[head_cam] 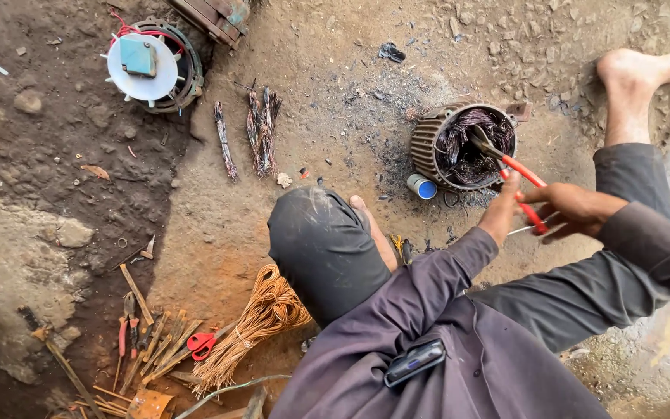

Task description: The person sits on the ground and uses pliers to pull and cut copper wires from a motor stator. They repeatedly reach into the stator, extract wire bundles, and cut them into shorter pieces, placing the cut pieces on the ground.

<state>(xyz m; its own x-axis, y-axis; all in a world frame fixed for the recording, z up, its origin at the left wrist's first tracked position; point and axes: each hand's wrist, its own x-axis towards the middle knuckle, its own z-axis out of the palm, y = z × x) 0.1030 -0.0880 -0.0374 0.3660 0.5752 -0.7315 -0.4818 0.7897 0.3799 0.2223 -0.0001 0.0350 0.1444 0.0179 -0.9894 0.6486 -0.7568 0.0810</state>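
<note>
Pliers point(515, 172) with red handles are gripped in both hands of a person squatting on bare dirt, with the jaws pushed into the burnt copper windings point(468, 147) of a ribbed motor stator housing point(428, 143). The right hand point(571, 211) is curled tight around the rear of the red handles. The left hand point(505, 203) is closed on the handles nearer the tool's head, with its fingers wrapped round. The housing stands on the ground just ahead of the hands, amid a patch of dark ash, with the person's bare right foot point(633, 77) beyond it to the right. A small blue-capped cylinder point(421, 186) lies touching the housing's lower left side.

The person's left knee point(321, 244) is raised in dark trousers. Beside it on the left lies a bundle of bare copper wire point(261, 314). Left of that, red-handled scissors point(202, 342) and a second pair of pliers point(126, 322) rest among a scatter of short wire offcuts. Charred winding bundles point(261, 128) lie farther off, and a round white fan cover on a motor part point(149, 66) sits at the upper left. A dark phone point(414, 361) shows in the shirt pocket.
</note>
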